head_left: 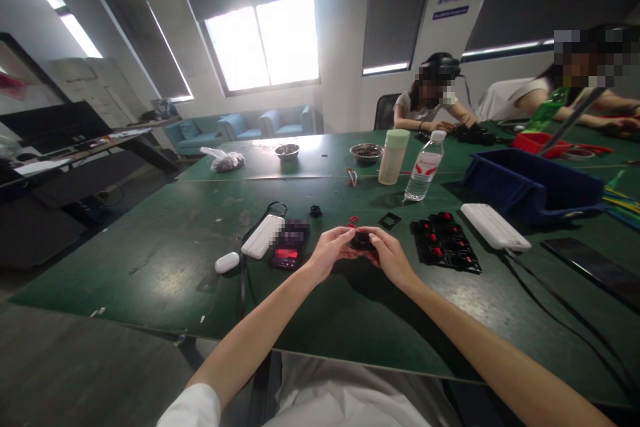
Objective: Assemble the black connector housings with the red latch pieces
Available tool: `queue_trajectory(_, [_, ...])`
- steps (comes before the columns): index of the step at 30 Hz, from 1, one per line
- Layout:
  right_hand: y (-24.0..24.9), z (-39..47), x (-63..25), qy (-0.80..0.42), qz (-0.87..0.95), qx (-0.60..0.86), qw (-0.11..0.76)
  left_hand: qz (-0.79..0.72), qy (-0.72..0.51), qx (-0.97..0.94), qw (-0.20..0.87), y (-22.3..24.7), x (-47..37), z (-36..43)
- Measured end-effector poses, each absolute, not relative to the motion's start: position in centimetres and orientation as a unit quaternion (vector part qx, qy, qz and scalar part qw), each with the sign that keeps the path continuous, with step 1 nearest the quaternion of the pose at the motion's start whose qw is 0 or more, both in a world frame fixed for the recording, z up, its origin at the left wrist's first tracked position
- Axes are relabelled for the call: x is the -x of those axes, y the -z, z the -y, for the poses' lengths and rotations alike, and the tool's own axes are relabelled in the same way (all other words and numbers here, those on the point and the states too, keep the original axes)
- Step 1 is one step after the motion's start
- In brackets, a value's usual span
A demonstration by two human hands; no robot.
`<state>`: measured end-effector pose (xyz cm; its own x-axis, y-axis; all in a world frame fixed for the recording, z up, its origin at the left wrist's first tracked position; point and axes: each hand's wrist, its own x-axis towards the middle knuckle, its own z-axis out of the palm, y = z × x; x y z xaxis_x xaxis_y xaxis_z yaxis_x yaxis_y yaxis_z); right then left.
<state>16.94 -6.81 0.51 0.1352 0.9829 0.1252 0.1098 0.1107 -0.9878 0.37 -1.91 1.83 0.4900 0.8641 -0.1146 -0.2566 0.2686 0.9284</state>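
Both hands meet over the green table (300, 307), holding one small black part (362, 240) between them. My left hand (333, 248) grips its left side with thumb and fingers. The fingers of my right hand (389, 253) are closed on its right side. Small red pieces (353, 219) lie just beyond my fingertips. A flat black square frame (389, 221) rests behind my right hand, and a black round part (315, 211) is behind my left. To the right sit several black parts with red pieces (445, 243) in a block.
Left of my hands lie a phone (290, 245), a white power bank (263, 237) and an earphone case (227, 262). Beyond stand a cup (393, 157), a water bottle (425, 168) and metal bowls (367, 153). At right are a blue bin (535, 183) and another power bank (494, 227). Two people sit across.
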Motion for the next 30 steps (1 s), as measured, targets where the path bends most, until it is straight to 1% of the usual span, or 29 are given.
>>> queue_trajectory(7, [-0.32, 6.68, -16.99, -0.401, 0.512, 0.526, 0.548, -0.362, -0.350, -0.488, 0.713, -1.66, -0.39, 1.73])
queue_trajectory(19, [-0.16, 6.55, -17.04, -0.387, 0.527, 0.535, 0.535, -0.377, -0.362, -0.514, 0.681, -1.36, -0.58, 1.60])
queue_trajectory(26, [-0.05, 6.37, -17.28, -0.369, 0.528, 0.541, 0.541, -0.369, -0.340, -0.507, 0.701, -1.84, -0.41, 1.88])
queue_trajectory(30, [-0.04, 6.32, -17.30, -0.369, 0.526, 0.540, 0.544, -0.363, -0.348, -0.505, 0.701, -1.81, -0.40, 1.89])
